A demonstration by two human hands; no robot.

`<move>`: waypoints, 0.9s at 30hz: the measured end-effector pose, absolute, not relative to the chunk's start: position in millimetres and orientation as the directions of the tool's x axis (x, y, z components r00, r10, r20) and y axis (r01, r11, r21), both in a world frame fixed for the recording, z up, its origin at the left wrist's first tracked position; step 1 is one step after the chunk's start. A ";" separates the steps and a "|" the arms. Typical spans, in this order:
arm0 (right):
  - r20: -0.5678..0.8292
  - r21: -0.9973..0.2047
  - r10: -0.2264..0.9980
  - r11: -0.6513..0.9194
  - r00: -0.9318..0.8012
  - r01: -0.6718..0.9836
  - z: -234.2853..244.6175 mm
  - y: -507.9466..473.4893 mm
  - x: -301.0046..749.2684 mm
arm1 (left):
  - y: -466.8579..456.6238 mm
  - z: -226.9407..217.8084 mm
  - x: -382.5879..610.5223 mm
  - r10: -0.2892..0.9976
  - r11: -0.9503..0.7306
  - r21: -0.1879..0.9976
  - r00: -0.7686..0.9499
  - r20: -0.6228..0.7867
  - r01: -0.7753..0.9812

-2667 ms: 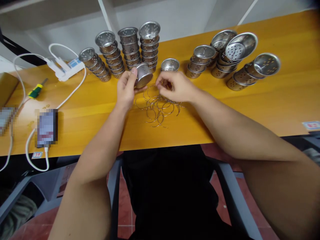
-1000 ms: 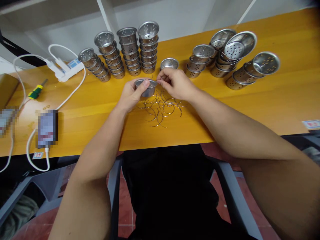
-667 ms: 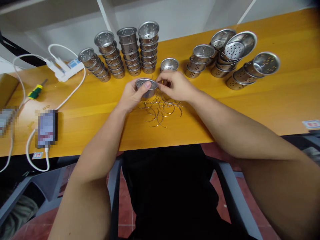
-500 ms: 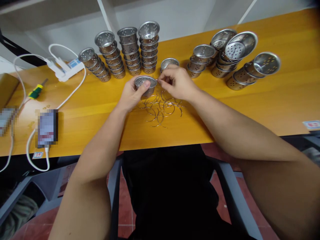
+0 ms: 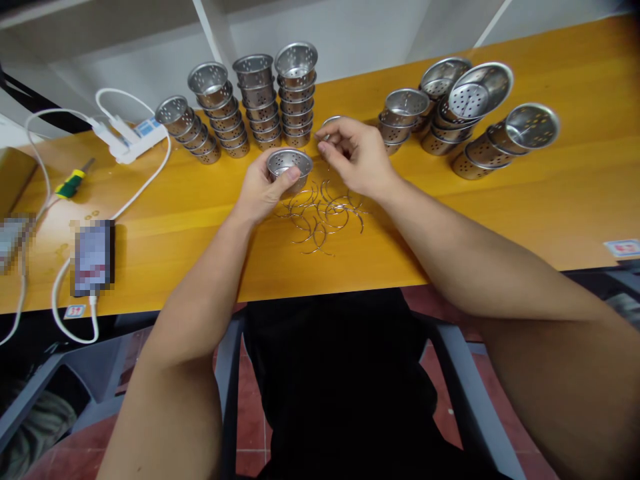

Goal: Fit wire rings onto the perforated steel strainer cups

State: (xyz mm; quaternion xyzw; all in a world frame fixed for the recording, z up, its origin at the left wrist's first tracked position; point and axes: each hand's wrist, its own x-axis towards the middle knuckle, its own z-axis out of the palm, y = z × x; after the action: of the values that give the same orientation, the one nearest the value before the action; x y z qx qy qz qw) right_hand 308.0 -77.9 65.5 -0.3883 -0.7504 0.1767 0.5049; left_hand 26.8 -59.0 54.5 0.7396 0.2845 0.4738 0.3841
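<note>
My left hand (image 5: 261, 187) is wrapped around a small perforated metal cup (image 5: 291, 162), thumb on its near side and the open mouth facing up. Just right of the cup's rim, apart from it, my right hand (image 5: 357, 157) is closed in a pinch. A thin bit of wire seems to show at its fingertips, mostly hidden by the fingers. Below both hands lies a loose scatter of thin curved wires (image 5: 325, 217) on the wooden table (image 5: 280, 267). Behind my right hand another metal cup (image 5: 332, 121) is largely covered.
Stacks of perforated cups (image 5: 297, 93) stand at the back left, with more stacks (image 5: 465, 113) leaning at the back right. On the left are a power strip (image 5: 137, 141) with white cables, a green-yellow screwdriver (image 5: 71, 185) and a phone (image 5: 93, 257) on its cable.
My right hand has drawn slightly away from the cup's rim, its fingertips now higher and apart from it. My left hand still holds the cup in nearly the same place.
</note>
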 end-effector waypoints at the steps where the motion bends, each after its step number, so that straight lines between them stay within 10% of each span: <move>1: 0.622 -0.660 0.760 0.638 -0.187 0.397 66.5 -79.4 307.3 | -56.9 54.1 26.5 0.778 -0.550 0.833 0.400 0.486 0.059; 27: 0.567 -0.675 0.799 0.590 -0.201 0.443 80.5 -96.8 298.9 | -41.4 31.6 32.0 0.735 -0.598 0.800 0.428 0.527 0.043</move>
State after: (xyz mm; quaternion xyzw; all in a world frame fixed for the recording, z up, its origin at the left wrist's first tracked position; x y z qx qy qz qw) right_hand 298.9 -96.8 80.5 -0.4126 -0.7522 0.1859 0.4790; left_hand 32.0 -41.4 31.6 0.7606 0.2556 0.4699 0.3680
